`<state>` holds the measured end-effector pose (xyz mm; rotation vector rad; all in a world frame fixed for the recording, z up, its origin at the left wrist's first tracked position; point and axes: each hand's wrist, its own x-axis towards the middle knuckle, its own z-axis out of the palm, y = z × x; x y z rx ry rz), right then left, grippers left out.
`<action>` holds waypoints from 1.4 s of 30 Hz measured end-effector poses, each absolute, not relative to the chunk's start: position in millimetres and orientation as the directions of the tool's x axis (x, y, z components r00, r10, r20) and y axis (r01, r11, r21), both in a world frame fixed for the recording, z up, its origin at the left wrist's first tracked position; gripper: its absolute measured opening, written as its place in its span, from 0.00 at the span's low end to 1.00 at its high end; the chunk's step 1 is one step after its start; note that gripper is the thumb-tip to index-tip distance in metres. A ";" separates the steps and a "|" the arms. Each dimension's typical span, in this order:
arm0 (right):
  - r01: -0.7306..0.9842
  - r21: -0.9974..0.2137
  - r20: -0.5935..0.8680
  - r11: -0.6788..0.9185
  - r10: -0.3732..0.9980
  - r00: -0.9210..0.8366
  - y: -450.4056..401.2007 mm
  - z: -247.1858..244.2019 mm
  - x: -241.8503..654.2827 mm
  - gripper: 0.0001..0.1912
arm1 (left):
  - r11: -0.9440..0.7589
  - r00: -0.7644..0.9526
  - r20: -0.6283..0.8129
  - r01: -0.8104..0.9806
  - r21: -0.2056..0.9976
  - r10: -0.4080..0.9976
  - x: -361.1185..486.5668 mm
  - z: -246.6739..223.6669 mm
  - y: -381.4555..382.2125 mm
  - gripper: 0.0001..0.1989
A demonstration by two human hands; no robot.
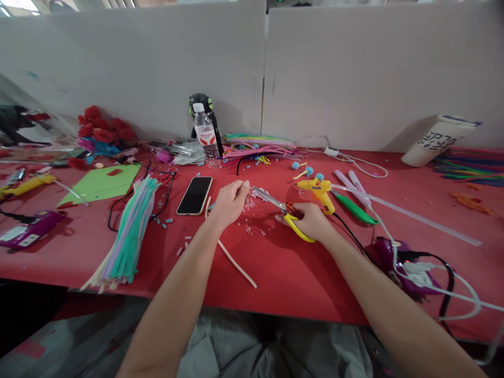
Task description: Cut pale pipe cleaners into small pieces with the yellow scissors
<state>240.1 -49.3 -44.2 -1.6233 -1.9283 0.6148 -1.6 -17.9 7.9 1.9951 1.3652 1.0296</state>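
My left hand [231, 199] is closed in a pinch above the red table; whatever sits between its fingertips is too small to make out. A cream pipe cleaner [238, 264] passes behind my left wrist, and I cannot tell whether that hand holds it. My right hand [311, 220] is wrapped round the handles of a pair of scissors [271, 198] with a yellow loop. Their blades point left, with the tips close to my left fingertips. Small pale clippings [250, 229] are scattered on the table beneath and around the blades.
Left of my arm lie a phone [195, 196] and a bundle of green, lilac and cream pipe cleaners [132, 236]. A yellow glue gun [321, 192] rests beyond my right hand, its cord trailing right. A water bottle [207, 137] and a paper cup [433, 140] stand farther back.
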 end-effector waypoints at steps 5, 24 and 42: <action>0.757 -0.632 0.117 0.163 0.986 -0.115 -48.8 -46.3 239.8 0.30 | -0.351 0.204 0.285 0.553 0.756 0.936 -0.2 7.9 -19.0 0.24; 0.740 -0.652 0.128 0.167 0.986 -0.109 -49.6 -46.5 240.2 0.30 | -0.344 0.156 0.312 0.560 0.754 0.937 2.2 7.3 -19.3 0.23; 0.737 -0.647 0.131 0.198 0.980 -0.148 -48.0 -48.4 241.7 0.30 | -0.342 0.174 0.296 0.553 0.759 0.939 1.9 8.1 -20.0 0.24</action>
